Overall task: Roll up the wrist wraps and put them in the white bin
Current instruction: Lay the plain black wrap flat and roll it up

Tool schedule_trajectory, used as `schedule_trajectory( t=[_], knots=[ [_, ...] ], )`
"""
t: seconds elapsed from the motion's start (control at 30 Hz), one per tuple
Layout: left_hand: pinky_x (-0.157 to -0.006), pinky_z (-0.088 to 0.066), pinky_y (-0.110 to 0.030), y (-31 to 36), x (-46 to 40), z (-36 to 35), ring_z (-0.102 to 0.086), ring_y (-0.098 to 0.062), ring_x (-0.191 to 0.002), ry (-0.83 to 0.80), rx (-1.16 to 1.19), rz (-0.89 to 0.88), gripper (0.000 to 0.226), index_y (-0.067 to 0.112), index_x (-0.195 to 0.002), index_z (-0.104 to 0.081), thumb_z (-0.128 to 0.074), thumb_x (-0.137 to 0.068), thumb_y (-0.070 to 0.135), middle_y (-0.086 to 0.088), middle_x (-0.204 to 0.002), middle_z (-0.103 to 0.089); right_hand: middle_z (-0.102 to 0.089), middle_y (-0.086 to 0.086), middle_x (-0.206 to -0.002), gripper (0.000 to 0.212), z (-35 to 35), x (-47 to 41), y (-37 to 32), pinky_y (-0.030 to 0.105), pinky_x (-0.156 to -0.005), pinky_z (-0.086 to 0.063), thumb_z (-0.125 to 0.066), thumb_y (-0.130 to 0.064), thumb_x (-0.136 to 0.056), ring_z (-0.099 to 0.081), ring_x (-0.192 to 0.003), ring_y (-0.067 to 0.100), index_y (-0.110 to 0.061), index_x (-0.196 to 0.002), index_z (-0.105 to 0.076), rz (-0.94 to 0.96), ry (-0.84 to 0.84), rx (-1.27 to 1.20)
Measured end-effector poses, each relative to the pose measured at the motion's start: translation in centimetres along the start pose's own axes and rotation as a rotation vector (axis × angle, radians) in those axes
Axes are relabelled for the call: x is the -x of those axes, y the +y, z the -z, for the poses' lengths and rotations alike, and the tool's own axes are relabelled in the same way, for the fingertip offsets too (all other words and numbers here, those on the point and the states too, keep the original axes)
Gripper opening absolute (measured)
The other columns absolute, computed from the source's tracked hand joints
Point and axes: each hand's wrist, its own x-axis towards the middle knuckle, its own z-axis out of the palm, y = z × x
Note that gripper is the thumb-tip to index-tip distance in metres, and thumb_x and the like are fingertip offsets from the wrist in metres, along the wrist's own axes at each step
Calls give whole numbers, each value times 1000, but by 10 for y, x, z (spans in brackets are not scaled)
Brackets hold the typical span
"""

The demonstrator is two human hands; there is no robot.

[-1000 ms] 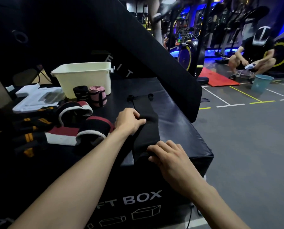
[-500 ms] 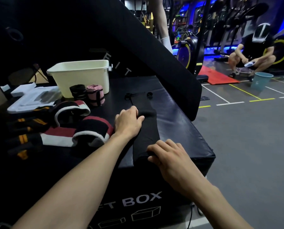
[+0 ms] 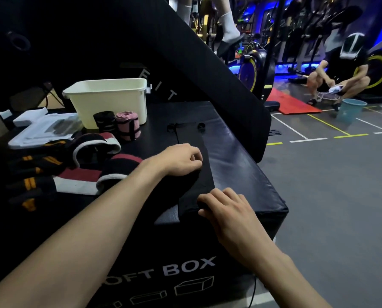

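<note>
Lying flat along the top of the black padded box [image 3: 241, 152], the black wrist wrap [image 3: 195, 156] is stretched out lengthways, probably so it can be rolled from its near end without bunching. The right hand [image 3: 225, 210] sits at that near end, fingers bent over the edge of the fabric, pressing or pinching it; how far the thumb closes beneath is hidden, so I cannot tell whether this is a true pinch or only a press. It looks placed there to start the first tight turn of the roll.

Beyond that grip, further up the strip, the left hand [image 3: 181, 160] rests on the wrap's left edge with fingers loosely curled, thumb and forefinger close together. Whether any fabric lies between them is not clear. Its job seems to be to pin the strip against the box so the far part stays straight while the near end is turned.

Past the left hand, the wrap's far end shows a loop and a small ring. Further off to the left of both hands stands the white bin [image 3: 110, 101], with a black roll [image 3: 104, 121] and a pink roll [image 3: 128, 125] upright just in front of it, outside it. Nearer, left of the left forearm, lie unrolled wraps in red, white and black [image 3: 83, 181] and black with orange stripes [image 3: 30, 174], still to be done.
</note>
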Motion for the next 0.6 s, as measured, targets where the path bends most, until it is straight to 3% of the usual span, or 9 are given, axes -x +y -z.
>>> schedule_trajectory(
  t=[0.1,0.2,0.3,0.4,0.5,0.6],
  knots=[
    [-104,-45,-36,5,17,11,-55,-11,-115,-104,-11,-160,49,44,-143,-48,-61,-96,52,12,-126,-56,-58,-13,-100,27,3,0,0,29,-71,-38,-39,-43,-103,-51,-88,15,-28,-113,-59,1,-8,2],
    [-118,-34,-33,5,29,4,-43,-6,-138,-178,139,-350,35,48,-136,-56,-59,-103,37,9,-146,-46,-57,-12,-100,25,2,1,-1,29,-71,-36,-41,-42,-102,-50,-88,15,-28,-112,-59,5,1,5],
    [-124,-23,-43,6,32,-5,-30,-6,-148,-251,104,-407,30,47,-131,-62,-53,-107,32,8,-159,-34,-57,-12,-100,25,1,2,-2,29,-70,-36,-41,-42,-101,-48,-88,15,-27,-111,-59,5,19,11],
    [-122,-26,-42,6,33,-10,-34,-8,-145,-188,129,-421,24,44,-123,-67,-58,-105,31,8,-157,-37,-56,-12,-99,25,-1,2,-1,28,-70,-36,-41,-42,-101,-47,-86,14,-27,-111,-59,1,37,11],
    [-115,-38,-33,8,33,-15,-48,1,-133,-80,242,-463,16,36,-110,-76,-70,-98,27,11,-145,-51,-57,-12,-99,25,-1,3,-1,29,-69,-39,-42,-42,-101,-48,-86,14,-27,-111,-59,9,49,24],
    [-107,-46,-35,10,31,-19,-60,-2,-120,3,292,-486,11,31,-101,-80,-77,-92,26,14,-130,-62,-58,-11,-99,25,0,3,-2,31,-68,-42,-43,-42,-100,-50,-85,16,-27,-110,-60,8,49,36]
  ],
)
